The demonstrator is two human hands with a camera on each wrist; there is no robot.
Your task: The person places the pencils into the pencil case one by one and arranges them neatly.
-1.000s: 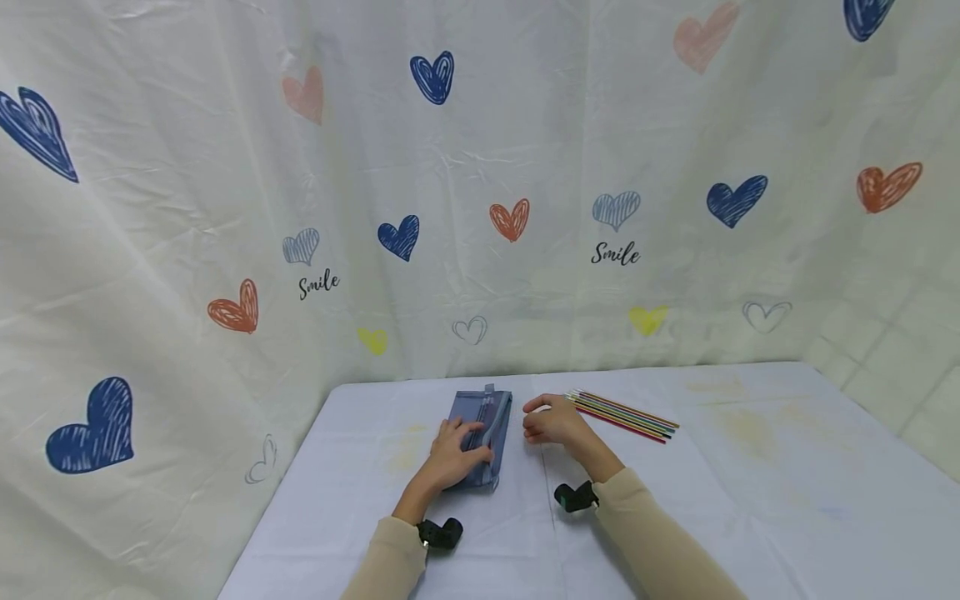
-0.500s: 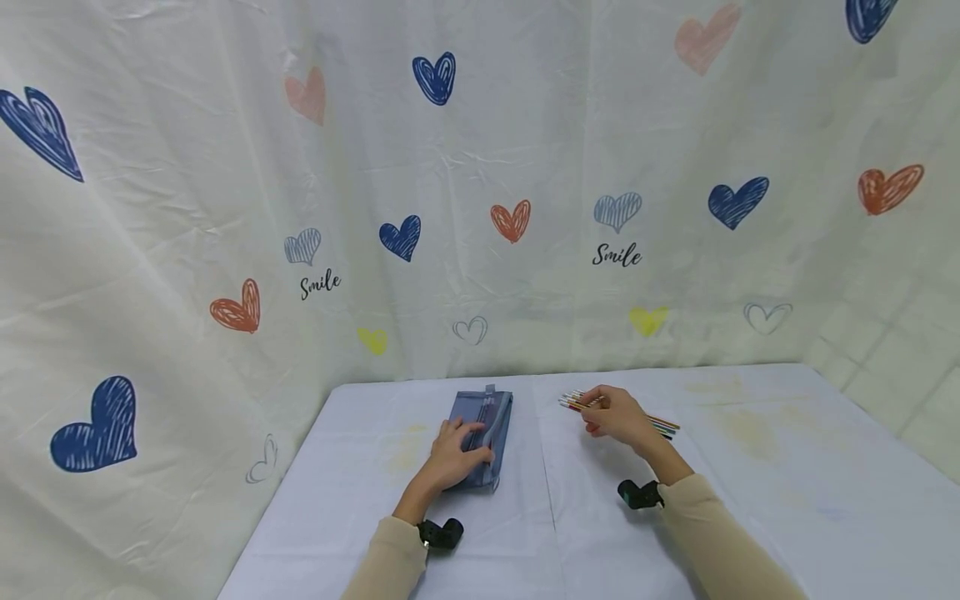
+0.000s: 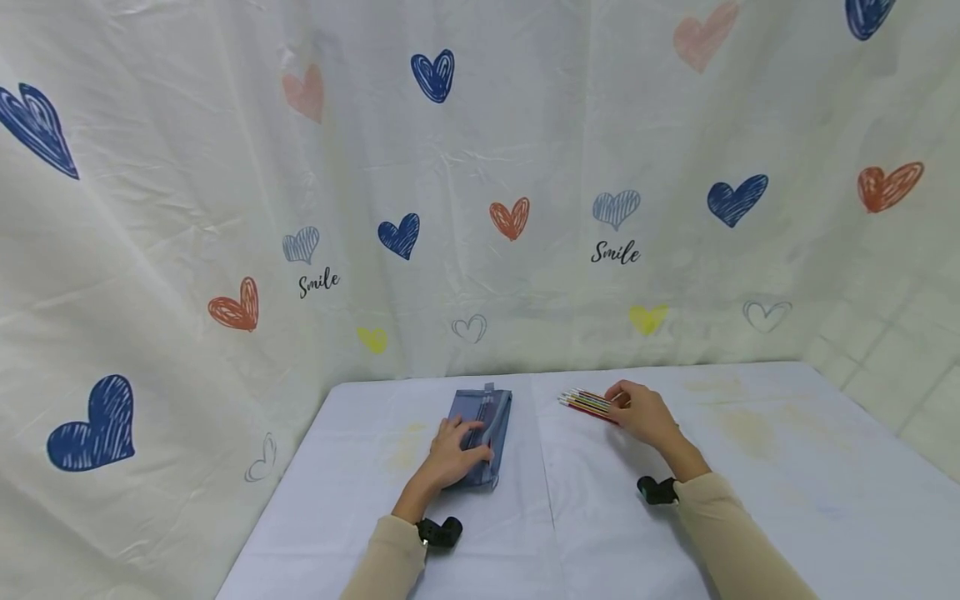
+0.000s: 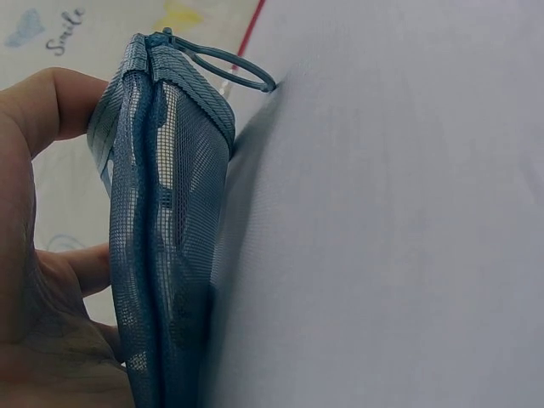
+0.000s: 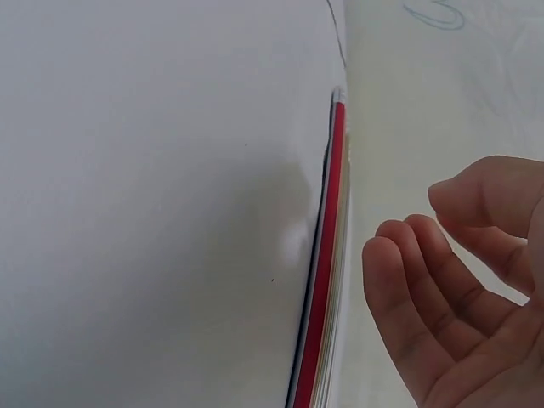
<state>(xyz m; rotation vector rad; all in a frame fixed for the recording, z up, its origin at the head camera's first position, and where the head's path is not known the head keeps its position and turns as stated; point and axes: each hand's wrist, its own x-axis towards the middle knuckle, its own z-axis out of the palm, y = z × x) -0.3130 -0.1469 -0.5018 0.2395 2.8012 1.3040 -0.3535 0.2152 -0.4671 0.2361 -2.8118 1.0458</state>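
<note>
The left hand (image 3: 452,454) rests on a blue mesh pouch (image 3: 470,406) lying left on the table (image 3: 517,542), its grip spread, thumb and fingers apart. Farther right, the right hand (image 3: 645,414) is over a row of pencils (image 3: 587,403), its grip loosely curved, with a gap between thumb and fingers.

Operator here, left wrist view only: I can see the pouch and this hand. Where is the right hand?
Observer: In the head view, the right hand is at the pencils, to the right of the pouch, and it hides their right ends.
Operator: Does it have any of them in its grip?
Observer: It doesn't look that way: in the right wrist view, a gap shows between its curved fingers and the pencils, with nothing between its fingertips.
</note>
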